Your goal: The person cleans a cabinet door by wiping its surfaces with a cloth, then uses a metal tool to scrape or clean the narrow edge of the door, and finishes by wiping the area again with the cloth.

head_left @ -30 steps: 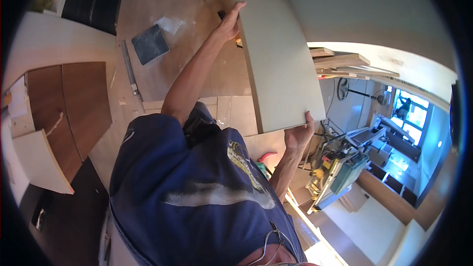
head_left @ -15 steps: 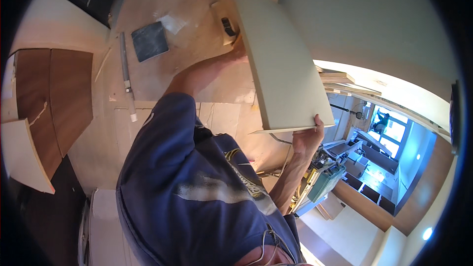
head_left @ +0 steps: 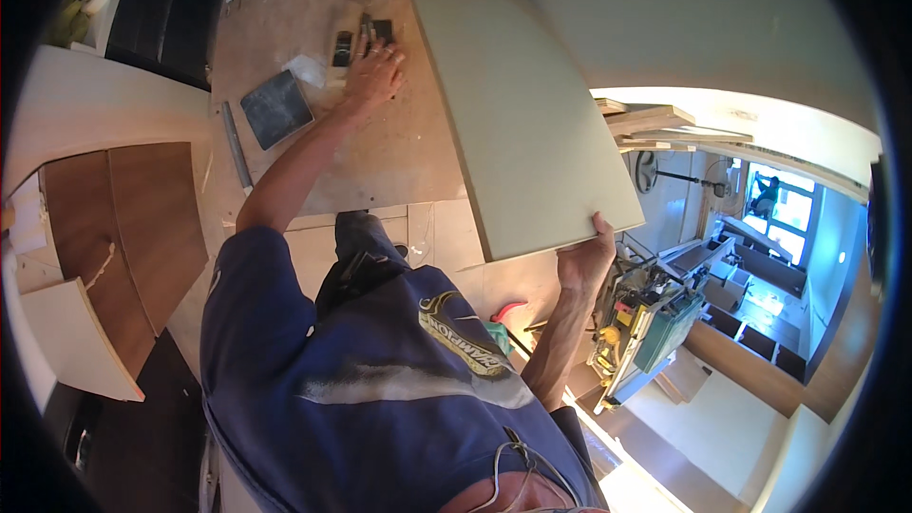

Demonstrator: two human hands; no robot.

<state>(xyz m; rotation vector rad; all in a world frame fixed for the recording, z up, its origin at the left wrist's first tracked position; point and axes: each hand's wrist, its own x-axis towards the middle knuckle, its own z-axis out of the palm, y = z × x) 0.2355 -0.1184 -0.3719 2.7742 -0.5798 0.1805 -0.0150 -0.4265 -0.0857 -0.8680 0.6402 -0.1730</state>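
A large pale grey-green panel slopes across the middle right of the view. My right hand holds it at its near right corner, thumb on top and the other fingers underneath. Over on the wooden worktop, my left hand reaches forward with its fingers stretched out. Its fingertips touch a small black object whose kind I cannot make out. Just left of those fingers lies another small black block. A dark square pad and a grey bar rest farther left.
Wooden strips are stacked beyond the panel on the right. A green and yellow machine stands near my right forearm. Brown boards and a white board are at the left. Far right, a person is by a window.
My left hand has come away from the panel's left edge and moved left to the small black object. The panel has tipped flatter, with my right hand still holding its corner.
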